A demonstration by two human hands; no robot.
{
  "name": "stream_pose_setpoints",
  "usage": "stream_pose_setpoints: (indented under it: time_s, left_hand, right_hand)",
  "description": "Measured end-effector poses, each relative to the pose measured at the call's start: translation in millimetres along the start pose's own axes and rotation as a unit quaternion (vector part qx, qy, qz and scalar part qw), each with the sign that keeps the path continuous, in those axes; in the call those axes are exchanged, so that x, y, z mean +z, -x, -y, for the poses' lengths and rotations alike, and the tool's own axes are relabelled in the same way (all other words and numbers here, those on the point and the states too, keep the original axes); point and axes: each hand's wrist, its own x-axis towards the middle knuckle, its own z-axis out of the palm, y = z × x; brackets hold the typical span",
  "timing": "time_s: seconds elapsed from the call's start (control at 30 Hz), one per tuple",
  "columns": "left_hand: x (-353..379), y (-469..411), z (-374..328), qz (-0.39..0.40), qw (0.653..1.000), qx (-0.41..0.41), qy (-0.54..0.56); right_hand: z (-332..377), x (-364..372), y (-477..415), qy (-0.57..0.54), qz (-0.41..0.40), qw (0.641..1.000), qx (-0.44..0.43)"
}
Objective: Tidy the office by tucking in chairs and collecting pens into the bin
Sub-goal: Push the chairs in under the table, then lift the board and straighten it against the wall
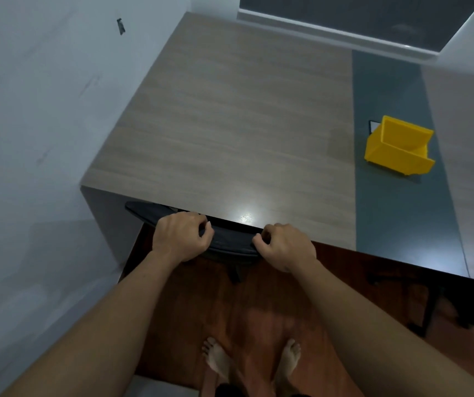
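Worktop point(230, 124): pale grey-brown wood grain, running lengthwise.
Worktop stripe point(396, 138): flat dark teal-grey band, no pattern.
Bin point(399, 147): bright yellow all over, plain.
Chair back point(230, 239): black, plain.
Floor point(258, 310): reddish-brown wood, streaky grain.
Wall point(29, 138): pale bluish white, a few faint dark scuffs.
Window sill point(330, 32): white, under a dark grey pane.
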Motion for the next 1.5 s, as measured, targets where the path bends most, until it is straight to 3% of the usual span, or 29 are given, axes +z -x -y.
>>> stream_pose_setpoints:
  time_s: [0.3, 0.63, 1.0, 1.23, 1.5]
  left_hand:
    - [-35.4, 19.5, -46.2, 0.038, 0.995, -0.049, 0.081]
    - [-59.7, 54.1, -206.3, 0.011, 0.986, -0.030, 0.161]
    - [-15.8, 79.5, -401.1, 0.043, 0.978, -0.016, 0.202]
    - [12.6, 65.4, -458.9, 0.076, 0.977, 0.004, 0.197]
    - [83.2, -28.0, -487.7, 0.143, 0.970, 0.015, 0.197]
  right_hand:
    - [-35.7, -28.8, 45.9, -0.059, -0.035, 0.998, 0.010]
    - [-225.7, -72.5, 160.1, -0.087, -0.055, 0.991, 0.087]
    - [-423.6, -69.0, 262.8, -0.117, -0.057, 0.980, 0.148]
    - [-488.9, -56.0, 258.7, -0.135, -0.041, 0.975, 0.172]
    - [-542.8, -26.3, 190.9, -0.132, -0.008, 0.972, 0.193]
